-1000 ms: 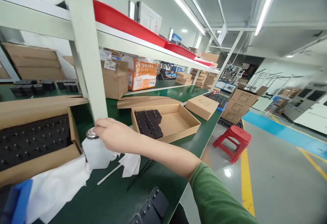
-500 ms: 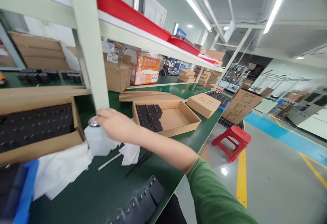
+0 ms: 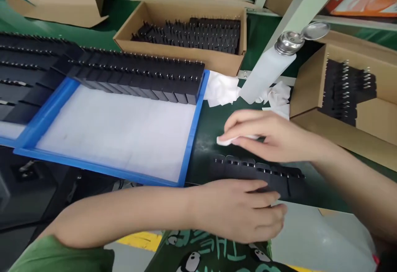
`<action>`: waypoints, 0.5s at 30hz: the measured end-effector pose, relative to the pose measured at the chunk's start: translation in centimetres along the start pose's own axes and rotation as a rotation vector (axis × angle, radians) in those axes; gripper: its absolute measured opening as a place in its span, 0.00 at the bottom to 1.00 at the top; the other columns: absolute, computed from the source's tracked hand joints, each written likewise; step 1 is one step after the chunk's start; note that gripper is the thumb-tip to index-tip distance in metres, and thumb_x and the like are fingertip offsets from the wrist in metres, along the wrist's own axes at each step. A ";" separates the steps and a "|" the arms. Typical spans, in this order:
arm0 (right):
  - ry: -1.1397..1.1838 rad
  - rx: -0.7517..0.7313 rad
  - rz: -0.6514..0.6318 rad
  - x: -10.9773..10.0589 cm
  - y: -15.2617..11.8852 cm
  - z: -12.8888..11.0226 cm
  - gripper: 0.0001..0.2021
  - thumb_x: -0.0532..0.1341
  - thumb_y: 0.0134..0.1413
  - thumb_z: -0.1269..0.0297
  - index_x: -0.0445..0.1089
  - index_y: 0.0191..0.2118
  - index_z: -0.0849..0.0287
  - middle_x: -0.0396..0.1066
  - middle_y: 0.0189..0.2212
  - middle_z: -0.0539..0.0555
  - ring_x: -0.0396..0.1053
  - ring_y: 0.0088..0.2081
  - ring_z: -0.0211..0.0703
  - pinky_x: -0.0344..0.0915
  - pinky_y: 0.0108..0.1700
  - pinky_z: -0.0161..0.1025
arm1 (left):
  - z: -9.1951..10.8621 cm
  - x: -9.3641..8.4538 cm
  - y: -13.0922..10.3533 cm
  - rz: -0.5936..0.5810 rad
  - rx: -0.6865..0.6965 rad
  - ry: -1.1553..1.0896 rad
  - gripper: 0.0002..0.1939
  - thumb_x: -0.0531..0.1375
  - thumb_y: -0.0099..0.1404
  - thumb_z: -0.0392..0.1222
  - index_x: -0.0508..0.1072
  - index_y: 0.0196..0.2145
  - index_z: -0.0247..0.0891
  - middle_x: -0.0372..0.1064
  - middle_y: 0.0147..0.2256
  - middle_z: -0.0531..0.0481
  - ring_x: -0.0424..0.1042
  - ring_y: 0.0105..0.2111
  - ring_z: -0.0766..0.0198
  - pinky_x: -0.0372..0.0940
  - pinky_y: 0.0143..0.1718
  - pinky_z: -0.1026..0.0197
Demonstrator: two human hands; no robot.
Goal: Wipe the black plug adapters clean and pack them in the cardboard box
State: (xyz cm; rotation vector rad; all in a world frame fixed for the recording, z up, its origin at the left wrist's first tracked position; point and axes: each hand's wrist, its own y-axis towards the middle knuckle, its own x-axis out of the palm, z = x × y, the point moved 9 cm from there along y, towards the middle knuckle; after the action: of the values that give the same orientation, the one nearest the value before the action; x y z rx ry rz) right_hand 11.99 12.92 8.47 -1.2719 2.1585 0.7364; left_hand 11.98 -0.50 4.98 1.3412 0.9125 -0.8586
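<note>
White wipe (image 3: 225,140): pinched between the thumb and fingers of the right hand (image 3: 266,135), left end poking out.
Black pinned blocks (image 3: 238,172): in a row just below the right hand, beside the left hand's fingers.
Left hand (image 3: 238,210): unclenched, fingers spread; whether it touches the row, I cannot tell.
Blue-rimmed tray (image 3: 124,127): left of the right hand, more pinned blocks (image 3: 139,77) lined along its far side.
Far carton (image 3: 223,65): beyond the right hand, holding rows of pinned parts.
Right carton (image 3: 310,81): right of that hand, partly filled with similar parts.
Metal-capped bottle (image 3: 266,73): beyond the right hand, lid raised.
</note>
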 end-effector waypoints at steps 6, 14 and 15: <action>0.122 -0.008 -0.281 4.9 0.9 2.0 0.13 0.55 0.67 0.74 0.77 0.46 0.64 0.71 0.42 0.55 0.69 0.41 0.34 0.66 0.41 0.32 | -1.9 3.3 0.5 -0.153 0.022 0.101 0.25 0.44 0.74 0.34 0.66 0.64 0.41 0.61 0.65 0.58 0.61 0.65 0.67 0.56 0.66 0.63; 0.079 0.083 -0.423 4.0 -2.9 3.2 0.17 0.51 0.71 0.68 0.77 0.42 0.66 0.67 0.33 0.54 0.64 0.32 0.34 0.60 0.33 0.33 | -1.9 4.5 0.1 -0.309 -0.048 0.160 0.28 0.44 0.74 0.36 0.56 0.69 0.48 0.50 0.69 0.64 0.51 0.69 0.72 0.51 0.68 0.64; 0.086 0.096 -0.410 3.7 -3.4 3.3 0.17 0.51 0.71 0.68 0.77 0.42 0.65 0.67 0.33 0.54 0.64 0.31 0.34 0.59 0.32 0.33 | -1.9 4.4 0.2 -0.317 -0.049 0.162 0.28 0.43 0.74 0.36 0.55 0.69 0.49 0.49 0.70 0.64 0.51 0.69 0.72 0.51 0.69 0.64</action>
State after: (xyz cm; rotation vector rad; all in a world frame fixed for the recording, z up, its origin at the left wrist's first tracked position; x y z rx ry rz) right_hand 14.03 11.52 3.02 -1.6476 1.8798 0.4100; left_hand 13.92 1.47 0.99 1.2545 1.2891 -0.9703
